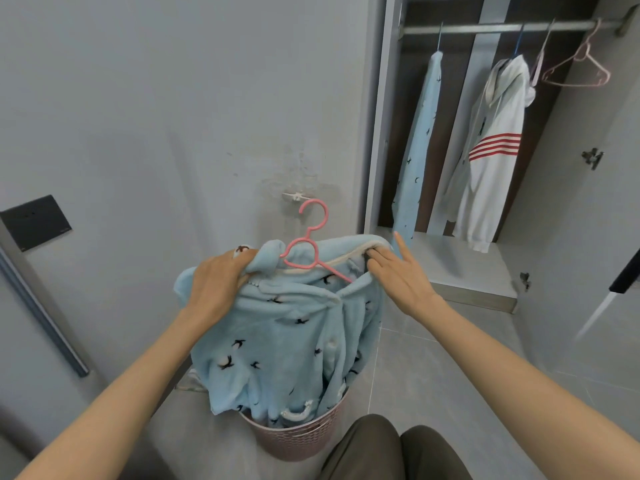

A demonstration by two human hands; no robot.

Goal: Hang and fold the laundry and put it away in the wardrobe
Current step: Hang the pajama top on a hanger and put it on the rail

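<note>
Knees [391, 448] in dark trousers sit at the bottom edge of the frame, so the person looks to be crouched or seated right over the pink laundry basket [294, 441] on the floor. A blue fleece top [277, 341] with little bird prints is held up over it, hem trailing down into the basket.

Both hands are on that top. The left hand [218, 282] has a bunched fistful of fabric at one shoulder, fingers curled tight round it. The right hand [398, 271] has its fingers hooked into the neckline on the other side, with one digit sticking straight up. A pink hanger [308, 251] is poked into the neck opening, hook up. One arm disappears inside, the rest isn't seated, so I'd say it's mid-threading.

Further back, upper right, the wardrobe [384, 133] stands open. On the rail [485, 28] hang matching blue bottoms [420, 140], a white hoodie [491, 161] with red stripes and a spare pink hanger [581, 69].

Progress-wise: two pieces done, this one needs its shoulders sorted and then goes on the rail. Can't tell if more is buried in the basket, and I see nothing folded yet.
</note>
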